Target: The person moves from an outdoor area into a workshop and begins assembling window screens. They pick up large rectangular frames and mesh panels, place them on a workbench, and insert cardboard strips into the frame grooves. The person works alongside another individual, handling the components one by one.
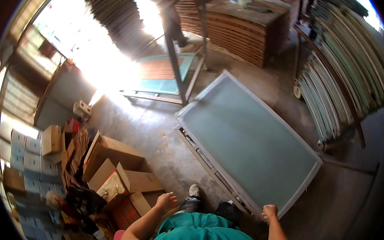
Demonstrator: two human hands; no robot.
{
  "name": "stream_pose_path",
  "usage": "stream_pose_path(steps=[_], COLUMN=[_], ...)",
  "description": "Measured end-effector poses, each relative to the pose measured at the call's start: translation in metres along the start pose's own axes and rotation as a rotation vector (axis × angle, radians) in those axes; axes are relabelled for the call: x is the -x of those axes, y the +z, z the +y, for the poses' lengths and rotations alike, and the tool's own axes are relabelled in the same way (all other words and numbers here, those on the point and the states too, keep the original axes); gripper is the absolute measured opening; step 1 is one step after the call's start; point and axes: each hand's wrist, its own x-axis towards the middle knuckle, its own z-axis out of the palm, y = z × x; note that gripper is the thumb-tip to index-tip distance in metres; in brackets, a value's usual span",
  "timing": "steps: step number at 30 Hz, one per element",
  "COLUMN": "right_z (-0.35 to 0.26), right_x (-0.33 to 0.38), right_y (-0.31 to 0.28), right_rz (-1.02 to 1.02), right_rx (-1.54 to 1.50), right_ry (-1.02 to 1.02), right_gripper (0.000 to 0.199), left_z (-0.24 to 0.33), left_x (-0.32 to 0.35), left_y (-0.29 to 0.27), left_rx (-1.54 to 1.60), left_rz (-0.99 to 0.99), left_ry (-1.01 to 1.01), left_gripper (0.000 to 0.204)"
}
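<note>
Framed panel (249,142): right of centre; could slide if its lower corner is bumped | My right hand (270,212): beside that corner, curled, grip unclear | My left hand (166,202): lower centre, closure unclear

No legible text, numbers or signs. Faint marks on pale stacked cartons (32,161), well to the left of the left hand's (166,202) fingers: too small to read.
</note>
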Motion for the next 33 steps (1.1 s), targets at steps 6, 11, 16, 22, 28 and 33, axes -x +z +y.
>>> stream_pose_path(steps=[6, 11, 16, 22, 28, 33], right_z=[-0.134, -0.227, -0.276, -0.342, -0.446, -0.604], right_x=[0.035, 0.058, 0.089, 0.093, -0.002, -0.037], right_y=[0.088, 0.168, 0.241, 0.310, 0.422, 0.578], right_rz=[-0.139, -0.161, -0.222, -0.329, -0.256, -0.318], right_rx=[0.349, 0.443, 0.683, 0.876, 1.085, 1.005], right_ry=[-0.128, -0.222, -0.095, 0.041, -0.130, -0.810], right_gripper=[0.014, 0.015, 0.017, 0.017, 0.028, 0.028], left_z=[0.024, 0.084, 0.160, 0.280, 0.435, 0.534], left_x=[-0.005, -0.017, -0.056, -0.113, -0.159, -0.195], left_y=[-0.072, -0.133, -0.160, -0.150, -0.151, -0.212], left_rx=[-0.091, -0.255, -0.188, -0.270, -0.406, -0.290], left_rz=[0.148, 0.261, 0.248, 0.101, 0.179, 0.162], left_ry=[0.196, 0.296, 0.384, 0.389, 0.417, 0.346], left_gripper=[0.012, 0.038, 0.034, 0.034, 0.029, 0.013])
